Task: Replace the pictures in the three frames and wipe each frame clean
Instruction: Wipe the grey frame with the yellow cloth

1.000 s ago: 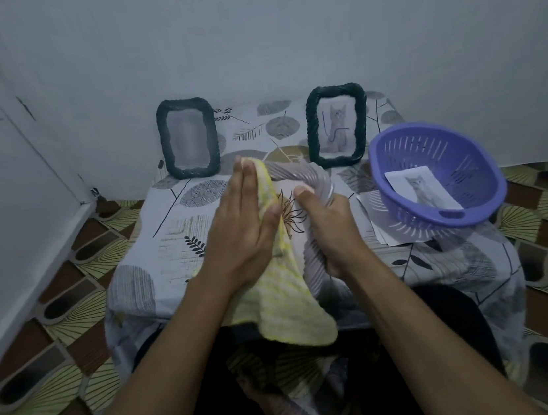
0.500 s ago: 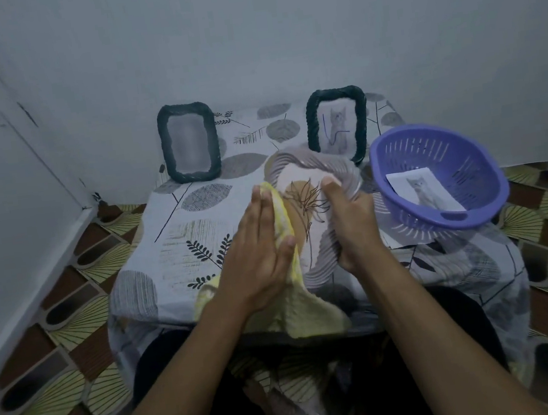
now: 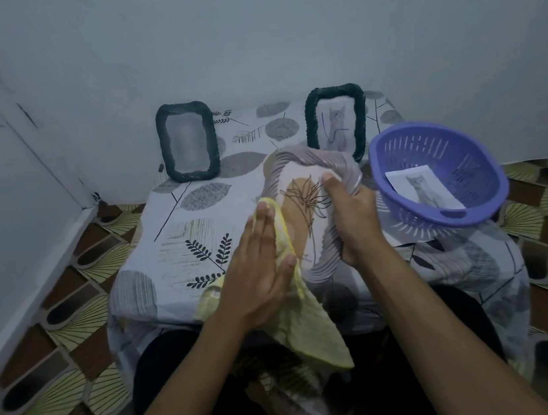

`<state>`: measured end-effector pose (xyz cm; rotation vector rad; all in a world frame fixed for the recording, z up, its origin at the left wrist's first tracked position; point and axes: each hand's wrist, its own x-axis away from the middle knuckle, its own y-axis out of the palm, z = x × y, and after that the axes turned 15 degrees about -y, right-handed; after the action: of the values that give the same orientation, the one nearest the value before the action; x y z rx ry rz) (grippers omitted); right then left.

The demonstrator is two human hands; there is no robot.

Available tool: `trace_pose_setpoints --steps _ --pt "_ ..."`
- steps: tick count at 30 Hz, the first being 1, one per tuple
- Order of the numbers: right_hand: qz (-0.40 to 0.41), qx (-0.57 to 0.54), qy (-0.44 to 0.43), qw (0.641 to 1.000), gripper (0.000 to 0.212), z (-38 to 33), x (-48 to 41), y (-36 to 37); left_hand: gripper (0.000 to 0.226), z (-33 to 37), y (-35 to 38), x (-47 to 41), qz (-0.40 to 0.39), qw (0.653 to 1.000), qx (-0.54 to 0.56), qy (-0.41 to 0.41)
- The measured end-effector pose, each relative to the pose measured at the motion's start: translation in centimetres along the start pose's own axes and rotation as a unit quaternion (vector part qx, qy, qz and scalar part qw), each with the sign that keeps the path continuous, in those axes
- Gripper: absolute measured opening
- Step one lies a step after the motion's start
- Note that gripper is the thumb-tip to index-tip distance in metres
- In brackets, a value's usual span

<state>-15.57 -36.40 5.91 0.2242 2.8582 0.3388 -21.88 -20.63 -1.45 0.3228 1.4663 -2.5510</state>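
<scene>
Over the table (image 3: 174, 254), grey frame (image 3: 300, 183) in curled right hand (image 3: 353, 218), yellow cloth (image 3: 312, 337) between it and flat left hand (image 3: 259, 271).

No writing, label, brand, number or sign can be read anywhere in view. The only printed marks are a cat drawing inside the dark frame (image 3: 336, 123) at 1 o'clock on the counter and another on the paper sheet (image 3: 424, 189) lying in the purple basket (image 3: 459, 157) at 3 o'clock.
</scene>
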Motion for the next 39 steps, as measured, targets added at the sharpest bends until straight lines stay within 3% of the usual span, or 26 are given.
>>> trace_pose_setpoints --steps 8,13,15,22,27,30,32,35,37,39 --pt "-0.14 0.023 0.036 0.989 0.018 1.7 2.2 1.1 0.06 0.8 -3.3 -4.2 0.068 0.991 0.08 -0.078" --pt "-0.279 0.047 0.088 0.955 0.013 0.0 0.3 -1.1 0.033 0.0 -4.5 -4.7 0.021 0.992 0.123 -0.021" --pt "-0.303 0.048 0.115 0.945 0.018 -0.4 -0.2 -2.0 0.026 -0.3 -4.2 -4.1 0.008 0.986 0.156 -0.062" --pt "-0.172 -0.033 0.219 0.96 0.034 1.3 0.5 -3.2 0.04 0.3 -2.1 -3.1 0.143 0.905 0.262 -0.302" --pt "-0.106 -0.231 0.235 0.938 0.049 1.5 1.5 -3.5 0.042 0.5 -1.7 -3.6 0.221 0.804 0.333 -0.441" --pt "-0.096 -0.216 0.235 0.943 0.047 1.6 1.8 -2.8 0.044 1.0 -1.6 -4.1 0.242 0.76 0.366 -0.48" --pt "-0.076 -0.163 0.216 0.96 0.051 1.6 1.9 -2.1 0.041 1.4 -1.5 -4.0 0.238 0.775 0.349 -0.47" --pt "-0.05 -0.083 0.157 0.983 0.055 1.7 1.7 -1.4 0.038 1.6 -1.3 -3.7 0.207 0.861 0.264 -0.383" --pt "-0.07 -0.052 0.124 0.988 0.073 1.6 2.0 -0.8 0.052 1.5 -1.1 -3.7 0.177 0.919 0.146 -0.321" --pt "-0.088 -0.033 0.103 0.99 0.079 1.7 2.3 -0.3 0.073 1.7 -1.1 -3.9 0.142 0.946 0.03 -0.291"
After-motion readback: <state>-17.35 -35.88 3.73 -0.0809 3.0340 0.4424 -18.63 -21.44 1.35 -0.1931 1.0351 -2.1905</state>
